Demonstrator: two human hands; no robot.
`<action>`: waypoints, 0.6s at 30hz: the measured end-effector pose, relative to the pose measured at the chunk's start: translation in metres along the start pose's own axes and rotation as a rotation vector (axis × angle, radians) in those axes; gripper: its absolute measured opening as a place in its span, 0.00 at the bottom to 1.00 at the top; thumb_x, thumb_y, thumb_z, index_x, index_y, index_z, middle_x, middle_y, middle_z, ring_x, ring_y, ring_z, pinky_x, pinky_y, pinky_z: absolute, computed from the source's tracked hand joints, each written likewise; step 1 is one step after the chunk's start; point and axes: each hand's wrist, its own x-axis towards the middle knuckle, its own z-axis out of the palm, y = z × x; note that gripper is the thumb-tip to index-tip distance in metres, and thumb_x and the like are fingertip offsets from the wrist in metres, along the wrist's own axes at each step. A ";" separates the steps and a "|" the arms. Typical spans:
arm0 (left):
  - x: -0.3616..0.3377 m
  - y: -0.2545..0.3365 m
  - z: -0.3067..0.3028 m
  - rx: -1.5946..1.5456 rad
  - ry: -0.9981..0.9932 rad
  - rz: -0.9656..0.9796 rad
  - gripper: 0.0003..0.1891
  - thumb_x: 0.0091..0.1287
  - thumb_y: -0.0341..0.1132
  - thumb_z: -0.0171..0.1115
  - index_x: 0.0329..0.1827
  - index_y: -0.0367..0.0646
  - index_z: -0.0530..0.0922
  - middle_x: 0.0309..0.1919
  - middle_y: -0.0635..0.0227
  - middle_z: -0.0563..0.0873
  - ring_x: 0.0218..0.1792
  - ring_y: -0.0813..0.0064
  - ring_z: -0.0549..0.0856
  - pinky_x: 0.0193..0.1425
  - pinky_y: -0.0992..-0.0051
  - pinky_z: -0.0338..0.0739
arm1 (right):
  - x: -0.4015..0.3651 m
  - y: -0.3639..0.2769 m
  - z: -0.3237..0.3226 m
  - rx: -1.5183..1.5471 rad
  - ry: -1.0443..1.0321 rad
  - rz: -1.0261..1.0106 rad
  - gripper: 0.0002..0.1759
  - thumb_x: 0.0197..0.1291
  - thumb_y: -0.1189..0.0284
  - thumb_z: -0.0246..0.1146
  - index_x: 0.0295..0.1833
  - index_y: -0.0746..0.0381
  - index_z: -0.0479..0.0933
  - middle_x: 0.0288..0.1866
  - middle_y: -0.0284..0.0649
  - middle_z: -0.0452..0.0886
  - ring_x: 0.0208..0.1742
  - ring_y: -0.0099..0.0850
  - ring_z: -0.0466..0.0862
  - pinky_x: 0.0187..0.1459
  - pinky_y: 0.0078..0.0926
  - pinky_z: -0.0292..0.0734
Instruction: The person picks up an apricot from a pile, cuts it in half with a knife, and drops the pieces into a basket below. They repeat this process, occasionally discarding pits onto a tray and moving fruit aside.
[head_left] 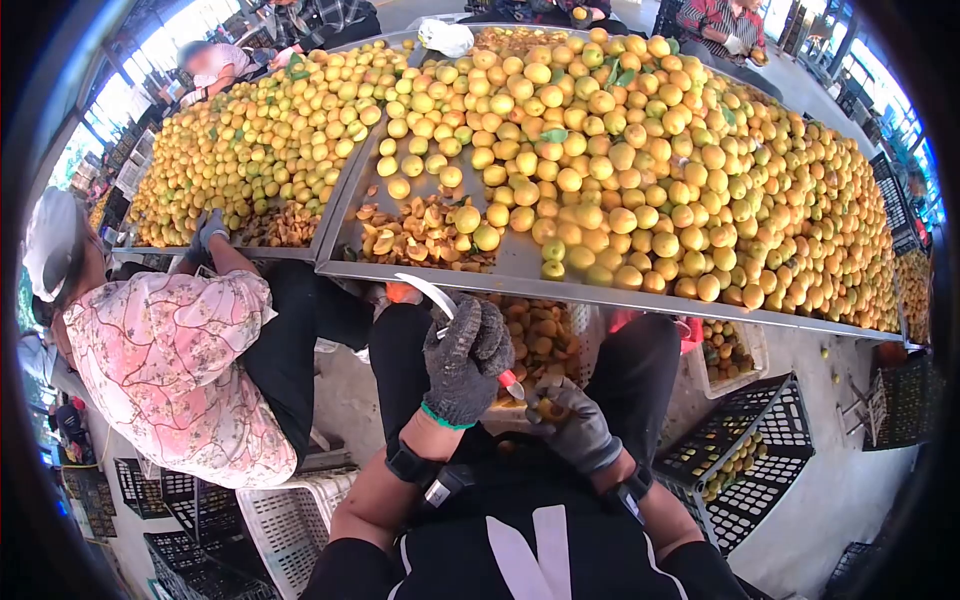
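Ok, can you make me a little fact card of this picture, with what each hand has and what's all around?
Left hand: dark knit glove, gripping a tool with a red part and metal tip
Right hand: grey glove, holding a small fruit piece
Metal table: big heap of yellow-orange fruit, plus cut pieces near the edge
Neighbour: pink flowery shirt, on the left
Crates: black crate with fruit on the right, white crate on the left
Can't tell: whether the pale curved strip belongs to the tool

Two gloves (462, 365) (582, 435); one tool (511, 383); fruits (569, 180) beyond counting.
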 end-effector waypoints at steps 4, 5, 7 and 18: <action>-0.002 0.002 -0.004 0.015 -0.003 -0.002 0.04 0.72 0.35 0.56 0.37 0.50 0.73 0.21 0.74 0.70 0.17 0.82 0.66 0.19 0.79 0.62 | 0.004 0.000 0.009 -0.163 0.050 -0.049 0.09 0.56 0.73 0.57 0.44 0.60 0.74 0.37 0.39 0.76 0.34 0.28 0.73 0.33 0.20 0.69; -0.003 0.002 -0.005 0.004 0.004 -0.012 0.04 0.72 0.34 0.57 0.37 0.50 0.73 0.21 0.73 0.70 0.17 0.82 0.66 0.19 0.79 0.62 | 0.004 0.000 0.012 -0.221 0.080 -0.082 0.09 0.55 0.75 0.57 0.43 0.60 0.74 0.36 0.38 0.76 0.33 0.26 0.72 0.33 0.18 0.69; -0.005 0.002 -0.005 -0.002 0.031 -0.011 0.05 0.72 0.34 0.57 0.36 0.50 0.73 0.21 0.73 0.70 0.17 0.81 0.66 0.19 0.79 0.62 | 0.005 -0.001 0.010 -0.260 0.072 -0.105 0.11 0.53 0.78 0.57 0.43 0.60 0.73 0.36 0.38 0.76 0.32 0.26 0.72 0.32 0.18 0.69; -0.003 -0.004 -0.013 0.101 -0.007 -0.037 0.08 0.73 0.40 0.55 0.37 0.47 0.72 0.20 0.74 0.67 0.17 0.80 0.65 0.21 0.79 0.61 | 0.020 -0.005 -0.007 -0.713 0.220 -0.323 0.16 0.49 0.85 0.61 0.44 0.60 0.70 0.39 0.35 0.77 0.37 0.23 0.77 0.39 0.20 0.73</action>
